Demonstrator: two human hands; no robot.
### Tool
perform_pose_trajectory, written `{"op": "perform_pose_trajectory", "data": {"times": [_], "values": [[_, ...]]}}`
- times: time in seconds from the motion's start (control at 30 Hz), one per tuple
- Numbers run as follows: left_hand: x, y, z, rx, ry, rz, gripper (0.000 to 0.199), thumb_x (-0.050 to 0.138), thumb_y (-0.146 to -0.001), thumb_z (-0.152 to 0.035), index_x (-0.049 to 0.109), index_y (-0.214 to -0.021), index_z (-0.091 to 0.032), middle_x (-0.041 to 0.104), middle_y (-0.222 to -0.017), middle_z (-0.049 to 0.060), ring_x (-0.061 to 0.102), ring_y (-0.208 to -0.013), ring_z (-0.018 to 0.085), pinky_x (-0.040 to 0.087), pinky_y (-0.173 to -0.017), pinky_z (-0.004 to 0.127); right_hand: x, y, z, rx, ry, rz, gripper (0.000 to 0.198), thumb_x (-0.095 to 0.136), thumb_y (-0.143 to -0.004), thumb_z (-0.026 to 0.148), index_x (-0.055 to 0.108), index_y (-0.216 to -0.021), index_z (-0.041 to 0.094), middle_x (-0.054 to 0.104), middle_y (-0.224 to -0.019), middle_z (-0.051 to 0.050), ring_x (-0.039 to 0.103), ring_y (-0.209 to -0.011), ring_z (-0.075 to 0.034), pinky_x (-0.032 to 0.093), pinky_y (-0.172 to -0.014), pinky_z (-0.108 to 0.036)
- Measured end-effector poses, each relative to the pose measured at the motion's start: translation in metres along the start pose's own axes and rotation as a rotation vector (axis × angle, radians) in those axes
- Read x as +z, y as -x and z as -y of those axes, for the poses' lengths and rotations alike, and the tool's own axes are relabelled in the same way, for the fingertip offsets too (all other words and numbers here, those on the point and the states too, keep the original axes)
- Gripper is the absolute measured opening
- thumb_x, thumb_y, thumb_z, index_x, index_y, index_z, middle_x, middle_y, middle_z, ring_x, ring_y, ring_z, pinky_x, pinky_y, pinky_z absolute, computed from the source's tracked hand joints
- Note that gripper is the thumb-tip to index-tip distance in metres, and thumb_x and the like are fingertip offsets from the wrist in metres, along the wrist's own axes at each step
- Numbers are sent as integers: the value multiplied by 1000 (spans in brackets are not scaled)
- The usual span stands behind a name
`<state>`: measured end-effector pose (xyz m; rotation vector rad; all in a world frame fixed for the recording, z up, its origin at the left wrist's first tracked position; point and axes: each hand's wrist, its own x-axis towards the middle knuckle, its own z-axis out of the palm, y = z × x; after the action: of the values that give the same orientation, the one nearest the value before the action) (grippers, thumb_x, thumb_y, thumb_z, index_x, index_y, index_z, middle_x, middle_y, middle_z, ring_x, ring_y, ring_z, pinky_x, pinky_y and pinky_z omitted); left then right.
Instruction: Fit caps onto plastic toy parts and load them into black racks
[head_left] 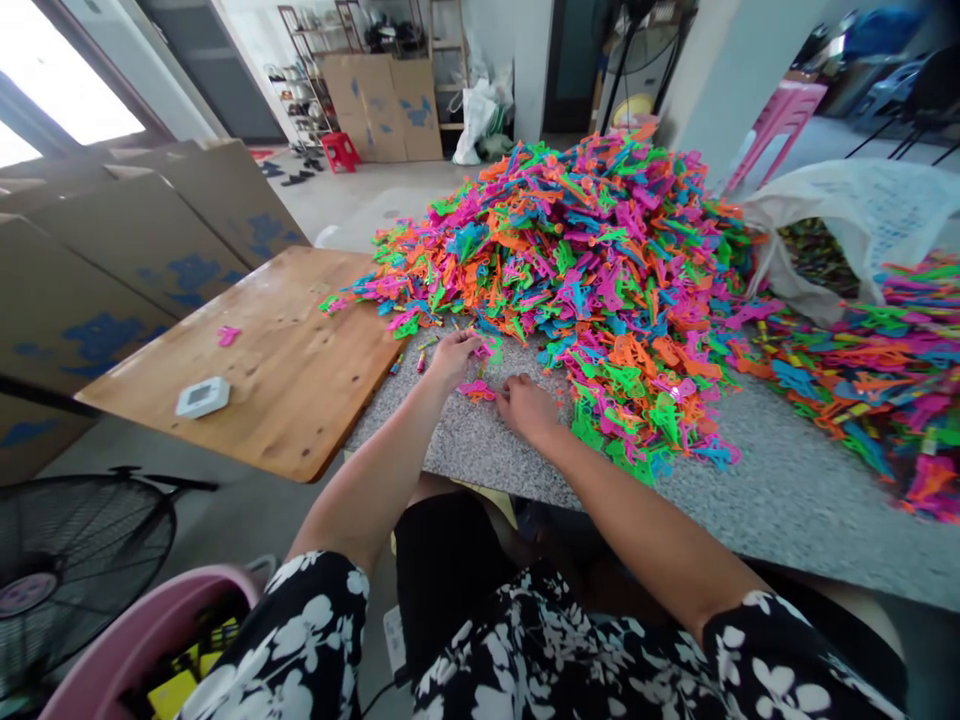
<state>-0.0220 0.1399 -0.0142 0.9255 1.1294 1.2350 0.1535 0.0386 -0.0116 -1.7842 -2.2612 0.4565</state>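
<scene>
Over the near edge of a grey speckled tabletop point(465, 440), my left hand point(454, 360) is closed in a pinch on a small pink plastic piece point(486, 349), with some green beside it. My right hand point(529, 408) is curled, its fingertips at the end of a pink-and-orange plastic piece point(477, 390) lying on the tabletop. Whether it grips that piece is hard to see. A large heap of pink, green, orange and blue plastic pieces point(555, 240) rises just beyond both hands. A few tiny coloured sticks point(421, 360) lie left of my left hand.
At left, a wooden board point(300, 350) bears a pink pistol-shaped piece point(227, 336) and a white device point(203, 397). Cardboard boxes point(142, 240) stand behind it. A fan point(75, 570) and pink tub point(142, 630) are below. Right: another pile point(840, 370) and a white sack point(885, 210).
</scene>
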Motion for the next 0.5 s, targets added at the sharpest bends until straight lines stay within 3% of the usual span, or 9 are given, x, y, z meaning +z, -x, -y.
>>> {"op": "perform_pose_trajectory", "data": {"times": [0.17,0.33,0.5], "values": [[-3,13,0,31,126,-126,36,88,-68,-22,57,-84,-19,68,-77,-2,68,-73,13,59,-79,29,-4,-21,15,39,-52,-48,36,44,-110,38,65,-128,17,67,-128,-16,69,-111,-29,53,-95,-39],[-15,26,-8,0,144,-316,33,84,-73,-21,55,-88,-20,69,-78,-2,70,-68,13,55,-67,24,-4,-50,30,-34,-15,22,39,47,-106,23,58,-143,20,58,-142,-17,68,-115,-29,52,-97,-40],[-30,47,-16,-44,165,-311,34,84,-74,-25,54,-91,-20,73,-82,1,75,-71,17,55,-61,24,5,-63,13,-5,10,121,33,48,-103,19,68,-130,20,55,-145,-19,69,-115,-31,52,-97,-41]]}}
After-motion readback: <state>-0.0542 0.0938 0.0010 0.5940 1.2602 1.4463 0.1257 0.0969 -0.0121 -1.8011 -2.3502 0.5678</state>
